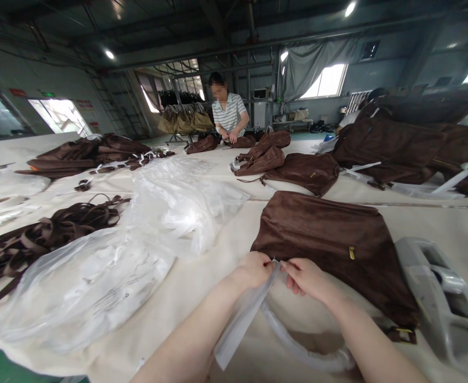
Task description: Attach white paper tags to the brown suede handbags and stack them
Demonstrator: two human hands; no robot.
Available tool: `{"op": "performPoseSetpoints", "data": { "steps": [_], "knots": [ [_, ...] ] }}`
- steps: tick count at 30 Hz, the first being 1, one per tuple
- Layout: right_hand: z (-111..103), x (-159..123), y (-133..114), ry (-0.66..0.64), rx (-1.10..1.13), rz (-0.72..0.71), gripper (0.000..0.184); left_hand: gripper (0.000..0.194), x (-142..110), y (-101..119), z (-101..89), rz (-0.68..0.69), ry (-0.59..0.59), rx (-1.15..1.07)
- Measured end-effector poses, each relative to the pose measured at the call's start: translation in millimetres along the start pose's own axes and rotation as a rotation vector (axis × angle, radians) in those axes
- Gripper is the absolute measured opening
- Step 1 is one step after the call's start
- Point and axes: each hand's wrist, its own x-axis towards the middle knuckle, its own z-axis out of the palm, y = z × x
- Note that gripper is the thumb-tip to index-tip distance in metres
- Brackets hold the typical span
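Note:
A brown leather bag [321, 223] with a brass zip pull lies flat on the covered table in front of me. At its near left corner my left hand [255, 268] pinches the top end of a white wrapping strip [244, 324], which hangs down toward me. Close beside it, my right hand [303, 275] is closed with thumb and finger at the same spot, its other fingers curled. A handle wrapped in clear plastic [297, 343] curves below my hands. What exactly lies between the right fingertips is too small to make out.
Clear plastic bags [98, 282] cover the table's left side, beside a heap of brown straps [50, 239]. A grey tape dispenser [441, 282] stands at right. More brown bags [413, 149] are piled behind. Across the table a person in a striped shirt [229, 114] handles a bag.

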Motion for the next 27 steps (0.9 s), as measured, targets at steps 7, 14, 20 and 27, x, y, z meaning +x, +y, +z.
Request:
{"op": "performPoseSetpoints", "data": {
  "steps": [7, 14, 20, 27],
  "knots": [
    [15, 16, 12, -0.051, 0.280, 0.027, 0.029, 0.026, 1, 3, 9.4, -0.038, 0.082, 0.118],
    [18, 17, 12, -0.011, 0.343, -0.026, 0.027, 0.021, -22, 26, 10.0, 0.125, 0.244, 0.303],
    [16, 14, 7, -0.027, 0.441, -0.004, 0.032, 0.019, -29, 37, 7.7, 0.156, 0.156, 0.388],
    [14, 12, 6, 0.034, 0.437, -0.020, 0.024, 0.020, -28, 29, 5.2, 0.140, 0.190, 0.160]
  ]
}}
